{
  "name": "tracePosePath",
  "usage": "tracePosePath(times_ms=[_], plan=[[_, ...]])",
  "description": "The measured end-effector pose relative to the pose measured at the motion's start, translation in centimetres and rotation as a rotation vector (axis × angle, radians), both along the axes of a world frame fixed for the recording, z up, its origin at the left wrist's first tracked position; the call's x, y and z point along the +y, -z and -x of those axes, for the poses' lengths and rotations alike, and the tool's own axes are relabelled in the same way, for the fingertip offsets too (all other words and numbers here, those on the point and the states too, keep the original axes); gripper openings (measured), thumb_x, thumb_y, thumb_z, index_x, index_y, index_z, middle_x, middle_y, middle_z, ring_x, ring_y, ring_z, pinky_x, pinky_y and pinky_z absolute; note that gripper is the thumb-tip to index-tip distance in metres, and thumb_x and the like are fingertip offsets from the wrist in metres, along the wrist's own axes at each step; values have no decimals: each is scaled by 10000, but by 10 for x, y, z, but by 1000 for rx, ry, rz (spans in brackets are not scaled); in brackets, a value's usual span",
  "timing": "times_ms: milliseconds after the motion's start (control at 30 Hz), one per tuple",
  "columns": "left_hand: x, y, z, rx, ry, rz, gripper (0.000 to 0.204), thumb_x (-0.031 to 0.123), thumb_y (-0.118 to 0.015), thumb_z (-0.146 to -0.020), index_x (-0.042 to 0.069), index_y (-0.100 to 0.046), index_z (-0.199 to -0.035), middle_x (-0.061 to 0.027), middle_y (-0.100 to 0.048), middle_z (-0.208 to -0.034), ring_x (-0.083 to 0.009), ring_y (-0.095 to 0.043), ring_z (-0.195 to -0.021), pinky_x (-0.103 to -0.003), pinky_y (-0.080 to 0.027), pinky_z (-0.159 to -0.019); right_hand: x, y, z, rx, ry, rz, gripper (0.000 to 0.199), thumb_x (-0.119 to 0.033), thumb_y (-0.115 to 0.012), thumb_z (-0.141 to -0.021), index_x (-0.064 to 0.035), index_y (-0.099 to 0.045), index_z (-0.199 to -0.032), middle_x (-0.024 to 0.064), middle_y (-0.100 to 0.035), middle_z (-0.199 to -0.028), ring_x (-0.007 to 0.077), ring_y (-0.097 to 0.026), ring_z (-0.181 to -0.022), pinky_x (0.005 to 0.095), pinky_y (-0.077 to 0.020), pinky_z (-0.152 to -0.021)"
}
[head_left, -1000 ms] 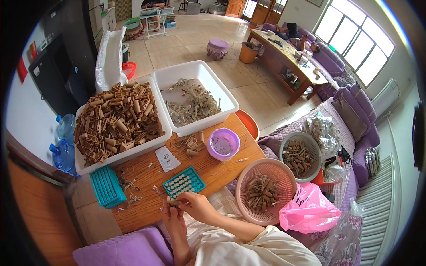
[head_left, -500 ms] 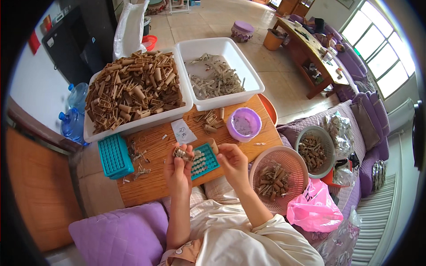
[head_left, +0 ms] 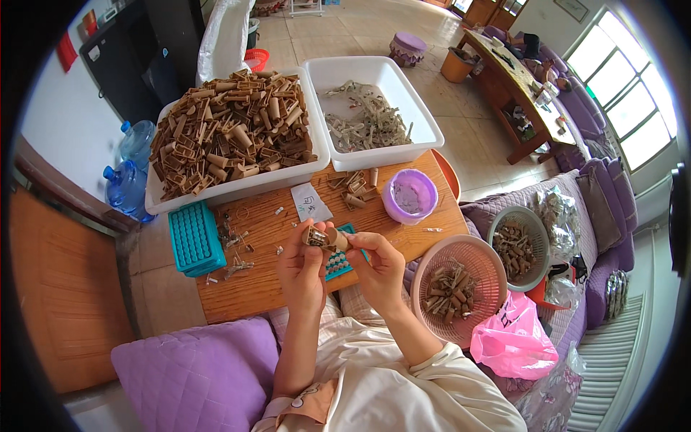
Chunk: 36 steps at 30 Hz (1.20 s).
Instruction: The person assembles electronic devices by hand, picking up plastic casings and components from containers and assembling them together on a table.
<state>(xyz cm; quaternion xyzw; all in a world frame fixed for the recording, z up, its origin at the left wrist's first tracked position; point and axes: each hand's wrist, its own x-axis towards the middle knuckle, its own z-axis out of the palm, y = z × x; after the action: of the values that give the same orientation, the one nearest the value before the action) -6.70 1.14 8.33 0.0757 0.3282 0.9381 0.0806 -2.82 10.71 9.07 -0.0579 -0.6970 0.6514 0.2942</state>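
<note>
Brown casing | open-faced | silvery inside, seemingly | in left hand

Daylit, bright; window at upper right overexposed, with sheen on the tiled floor. Fisheye bends straight edges near the rim; corners vignetted black.

The brown half-shell in the right hand, held well apart from the brown casing in the left hand half a second ago, is now brought close against it; whether the two touch cannot be made out. The teal tray is covered by the hands far more than a second ago, and the purple cushion is shown more fully.
</note>
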Motion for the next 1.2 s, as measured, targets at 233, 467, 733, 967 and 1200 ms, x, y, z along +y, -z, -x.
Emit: tracePosePath(times_ms=[233, 467, 733, 967, 1200], plan=[[1, 1, -3, 64, -37, 136, 311, 38, -517, -809, -8, -460, -1111, -140, -525, -1075, -202, -498, -1020, -309, -395, -885, -3, -6, 3, 79, 72, -261, 214, 66, -617, -656, -7, -572, -852, 93, -594, -830, 197, -565, -789, 268, -453, -675], [4, 12, -4, 77, -31, 175, 357, 85, -551, -799, -16, -450, -1126, -144, -522, -1077, -193, -501, -1011, -299, -388, -887, 1, -5, 4, -46, 48, -327, 201, 59, -641, -635, 3, -561, -811, 93, -575, -806, 181, -551, -783, 269, -440, -681], [5, 15, -7, 33, -87, 298, 556, 274, -651, -721, -28, -431, -1133, -137, -525, -1059, -199, -504, -1002, -301, -400, -872, 2, 4, 7, -30, 17, -557, 214, 29, -631, -615, -25, -530, -796, 94, -536, -730, 265, -512, -684, 325, -415, -564], [5, 17, -9, 75, -119, 310, 453, 115, -629, -747, -28, -439, -1132, -141, -528, -1067, -123, -518, -919, -233, -424, -797, -4, 8, 7, -94, 10, -434, 211, 19, -639, -611, -20, -519, -781, 97, -531, -734, 270, -516, -688, 331, -417, -572], [8, 8, -12, 131, -193, 422, 518, 299, -598, -767, -32, -426, -1126, -156, -522, -1059, -186, -513, -965, -259, -425, -805, -2, 0, 11, 26, 9, -617, 205, 35, -623, -615, -18, -523, -787, 90, -531, -730, 258, -526, -675, 325, -417, -554]])
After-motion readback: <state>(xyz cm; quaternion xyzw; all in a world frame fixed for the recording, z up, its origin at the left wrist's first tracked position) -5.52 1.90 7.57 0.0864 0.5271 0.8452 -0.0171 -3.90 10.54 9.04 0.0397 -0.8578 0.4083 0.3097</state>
